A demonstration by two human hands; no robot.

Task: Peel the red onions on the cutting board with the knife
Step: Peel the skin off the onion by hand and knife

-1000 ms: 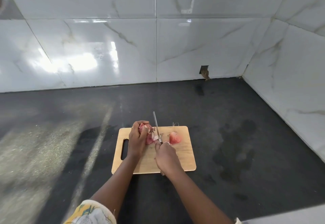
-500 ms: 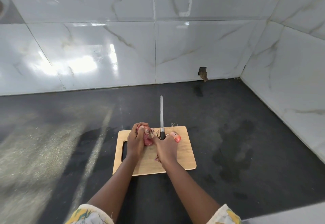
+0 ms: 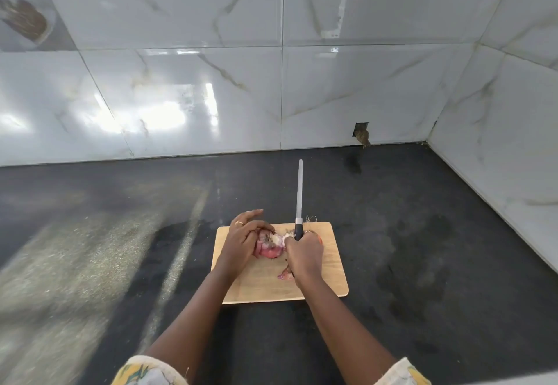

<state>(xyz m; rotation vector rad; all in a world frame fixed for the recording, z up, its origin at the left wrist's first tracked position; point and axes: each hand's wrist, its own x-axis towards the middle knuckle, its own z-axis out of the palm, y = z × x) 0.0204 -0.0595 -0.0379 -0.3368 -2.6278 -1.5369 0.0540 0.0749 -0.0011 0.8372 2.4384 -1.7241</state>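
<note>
At the far left, the left hand (image 3: pixel 243 242) cups the red onion (image 3: pixel 269 251), thumb and lower fingers wrapped round it while 1 finger lifts clear. I judge this hold pins the bulb to the cutting board (image 3: pixel 333 266) so the skin can be pulled off. The onion sits just right of that palm, touching it, between the 2 hands. A flap of pale skin (image 3: pixel 279 238) runs from it to the right hand (image 3: pixel 305 256). That hand is clenched round the handle of the knife (image 3: pixel 299 197), blade pointing away beyond the fingers, and probably traps the skin under the thumb. 1 peel scrap (image 3: pixel 284 276) lies beside its heel. A 2nd onion (image 3: pixel 319 237) peeks out just past its knuckles.
</note>
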